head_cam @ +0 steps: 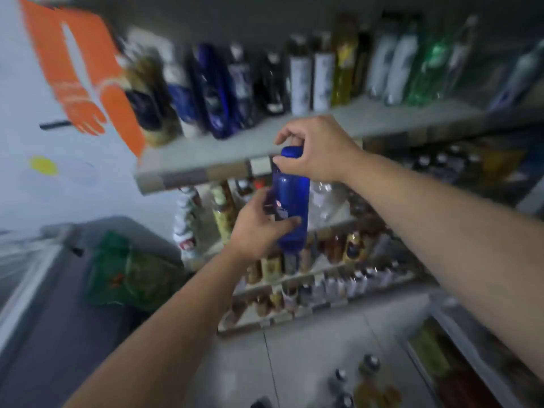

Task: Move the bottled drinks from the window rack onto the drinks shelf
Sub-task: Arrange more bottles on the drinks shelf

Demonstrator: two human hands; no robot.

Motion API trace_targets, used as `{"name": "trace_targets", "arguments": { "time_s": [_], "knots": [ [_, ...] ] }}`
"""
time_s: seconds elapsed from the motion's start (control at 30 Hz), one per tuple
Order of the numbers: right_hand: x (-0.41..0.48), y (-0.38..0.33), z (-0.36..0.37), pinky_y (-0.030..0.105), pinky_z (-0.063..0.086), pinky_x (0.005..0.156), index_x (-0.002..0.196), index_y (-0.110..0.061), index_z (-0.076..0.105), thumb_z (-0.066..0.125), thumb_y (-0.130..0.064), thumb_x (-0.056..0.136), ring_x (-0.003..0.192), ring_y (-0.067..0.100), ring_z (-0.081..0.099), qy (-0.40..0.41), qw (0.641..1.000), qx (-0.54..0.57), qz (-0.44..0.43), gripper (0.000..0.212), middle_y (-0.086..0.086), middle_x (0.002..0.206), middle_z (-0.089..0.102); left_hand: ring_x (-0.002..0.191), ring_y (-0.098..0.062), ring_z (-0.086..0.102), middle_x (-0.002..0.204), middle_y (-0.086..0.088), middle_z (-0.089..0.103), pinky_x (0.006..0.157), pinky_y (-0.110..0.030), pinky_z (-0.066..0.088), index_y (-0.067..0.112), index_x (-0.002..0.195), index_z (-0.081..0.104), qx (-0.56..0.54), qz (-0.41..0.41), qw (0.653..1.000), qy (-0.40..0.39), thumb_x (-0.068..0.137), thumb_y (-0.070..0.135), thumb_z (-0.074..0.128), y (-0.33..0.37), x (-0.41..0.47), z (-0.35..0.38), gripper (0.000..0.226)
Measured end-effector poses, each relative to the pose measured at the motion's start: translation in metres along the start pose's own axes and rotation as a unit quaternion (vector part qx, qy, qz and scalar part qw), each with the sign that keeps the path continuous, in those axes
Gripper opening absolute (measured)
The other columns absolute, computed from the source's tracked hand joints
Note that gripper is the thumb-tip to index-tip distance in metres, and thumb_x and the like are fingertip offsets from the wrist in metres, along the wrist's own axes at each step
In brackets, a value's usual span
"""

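A blue bottle (291,198) is held upright in front of the drinks shelf (241,151), just below its front edge. My left hand (259,228) grips the bottle's lower body from the left. My right hand (316,148) pinches the bottle's top and cap from the right. Several bottles, blue, dark, white, yellow and green, stand in a row on the shelf (294,81). The picture is blurred by motion.
Lower shelves (312,278) below hold many small bottles. An orange poster (85,78) hangs on the wall at left. A grey chest (53,290) with green bags (129,275) stands at lower left. Bottles (365,381) stand on the tiled floor.
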State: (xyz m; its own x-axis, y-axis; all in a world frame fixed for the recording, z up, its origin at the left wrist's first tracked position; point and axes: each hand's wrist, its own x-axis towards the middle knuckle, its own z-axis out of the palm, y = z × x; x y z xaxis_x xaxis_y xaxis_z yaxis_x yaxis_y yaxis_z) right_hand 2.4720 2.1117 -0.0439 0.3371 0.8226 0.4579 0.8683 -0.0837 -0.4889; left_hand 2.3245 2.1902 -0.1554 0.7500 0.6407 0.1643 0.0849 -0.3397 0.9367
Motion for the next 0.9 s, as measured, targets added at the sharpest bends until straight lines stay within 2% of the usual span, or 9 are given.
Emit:
{"name": "trace_targets", "arguments": {
  "time_s": [0.1,0.2,0.3,0.4,0.47,0.63,0.73,0.83,0.9],
  "knots": [
    [0.037,-0.040,-0.016,0.019,0.040,0.061,0.097,-0.027,0.068,0.071,-0.046,0.071,0.055,0.000,0.049,0.047,0.995,0.079,-0.032,0.032,-0.012,0.063,0.057,0.084,-0.007,0.069,0.094,0.008,0.072,0.074,-0.024,0.057,0.031,0.102,0.059,-0.023,0.048,0.994,0.093,0.054,0.040,0.081,0.047,-0.001,-0.047,0.054],
    [0.064,-0.068,-0.017,0.029,0.049,0.064,0.110,-0.027,0.063,0.069,-0.053,0.074,0.063,0.007,0.057,0.059,0.976,0.209,-0.031,0.045,0.001,0.076,0.064,0.078,-0.007,0.069,0.091,0.005,0.073,0.071,-0.024,0.057,0.026,0.104,0.062,-0.055,0.078,0.985,0.146,0.059,0.035,0.080,0.073,0.009,-0.088,0.049],
    [0.089,-0.075,-0.003,0.016,0.050,0.059,0.125,-0.022,0.057,0.066,-0.044,0.083,0.075,0.000,0.068,-0.029,0.954,0.299,0.003,0.048,-0.002,0.097,0.069,0.086,-0.018,0.068,0.092,0.001,0.073,0.077,-0.038,0.056,0.016,0.109,0.060,-0.146,0.097,0.974,0.144,0.077,0.014,0.073,0.082,0.034,-0.126,0.035],
    [0.112,-0.071,0.029,0.034,0.058,0.073,0.119,-0.026,0.059,0.066,-0.026,0.089,0.098,0.015,0.069,-0.176,0.925,0.329,0.066,0.031,0.004,0.112,0.068,0.097,-0.035,0.064,0.097,-0.005,0.070,0.086,-0.053,0.051,0.005,0.116,0.055,-0.212,0.094,0.967,0.105,0.086,0.001,0.061,0.079,0.069,-0.159,0.031],
    [0.129,-0.069,0.053,0.044,0.058,0.083,0.114,-0.024,0.059,0.064,-0.007,0.093,0.103,0.024,0.067,-0.196,0.907,0.363,0.089,0.028,0.014,0.115,0.064,0.097,-0.037,0.058,0.104,-0.020,0.063,0.093,-0.058,0.045,-0.004,0.121,0.055,-0.243,0.100,0.962,0.069,0.078,0.004,0.054,0.073,0.094,-0.176,0.044],
    [0.169,-0.055,0.101,0.031,0.059,0.073,0.106,-0.019,0.063,0.073,0.003,0.084,0.090,0.017,0.072,-0.086,0.914,0.390,0.074,0.033,0.000,0.095,0.075,0.104,-0.045,0.058,0.113,-0.029,0.064,0.098,-0.058,0.043,0.003,0.123,0.062,-0.277,0.102,0.955,0.012,0.080,0.005,0.043,0.048,0.149,-0.204,0.047],
    [0.185,-0.040,0.126,0.021,0.056,0.066,0.100,-0.021,0.067,0.089,-0.010,0.069,0.081,0.009,0.074,0.008,0.931,0.359,0.068,0.039,-0.006,0.089,0.078,0.107,-0.031,0.064,0.117,-0.015,0.069,0.091,-0.041,0.053,0.017,0.123,0.064,-0.218,0.092,0.969,0.067,0.081,0.003,0.040,0.034,0.177,-0.210,0.051],
    [0.199,-0.018,0.151,0.034,0.060,0.077,0.100,-0.038,0.066,0.093,-0.042,0.049,0.086,0.010,0.074,0.079,0.944,0.305,0.099,0.057,-0.011,0.094,0.077,0.090,-0.017,0.066,0.098,0.001,0.074,0.081,-0.030,0.054,0.017,0.110,0.066,-0.169,0.056,0.980,0.092,0.087,-0.002,0.043,0.017,0.198,-0.203,0.038],
    [0.208,0.003,0.166,0.046,0.059,0.083,0.102,-0.045,0.063,0.091,-0.046,0.049,0.089,0.011,0.073,0.105,0.947,0.275,0.133,0.060,-0.013,0.096,0.076,0.082,-0.007,0.065,0.087,0.011,0.072,0.076,-0.022,0.053,0.018,0.103,0.065,-0.140,0.037,0.985,0.093,0.089,-0.006,0.045,0.004,0.209,-0.192,0.034]
  ]
}}
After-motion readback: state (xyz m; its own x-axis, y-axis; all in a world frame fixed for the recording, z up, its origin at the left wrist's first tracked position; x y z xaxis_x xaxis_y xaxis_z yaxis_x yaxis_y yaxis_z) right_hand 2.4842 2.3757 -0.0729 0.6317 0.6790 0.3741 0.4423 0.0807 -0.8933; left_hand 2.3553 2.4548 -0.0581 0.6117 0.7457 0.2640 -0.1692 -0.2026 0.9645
